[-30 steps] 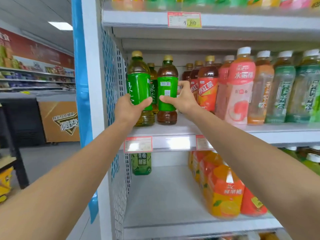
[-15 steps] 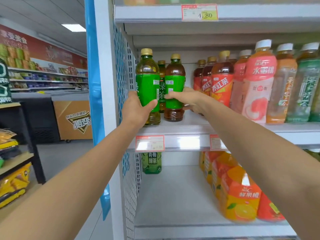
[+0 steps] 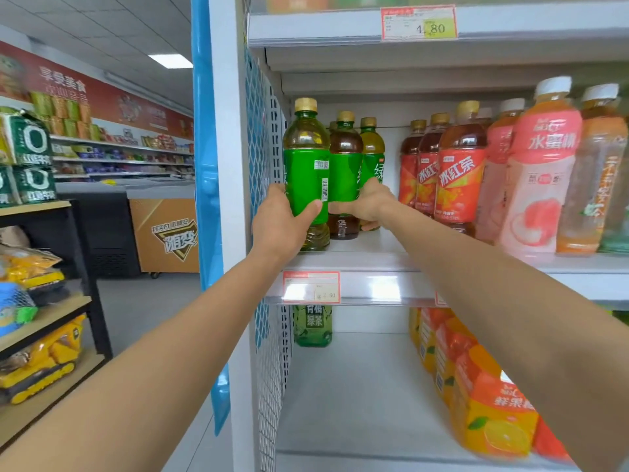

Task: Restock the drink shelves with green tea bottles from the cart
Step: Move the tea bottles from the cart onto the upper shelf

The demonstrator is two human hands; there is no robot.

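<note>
Restocking: left hand point(image 3: 282, 226) grips a gold-capped, green-labelled plastic tea bottle point(image 3: 306, 158) at the left end of the white metal shelf point(image 3: 374, 264); right hand point(image 3: 369, 202) grips its darker twin point(image 3: 345, 165). Next, probably seating both, then releasing.

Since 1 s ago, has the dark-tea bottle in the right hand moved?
Yes: the dark-tea bottle went deeper, away from the shelf front edge.

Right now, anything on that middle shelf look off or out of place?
The brown-liquid bottle in the right hand wears the same green label as the pale green tea bottle in the left hand, yet its contents are far darker. Possibly mixed stock. No spills visible.
</note>
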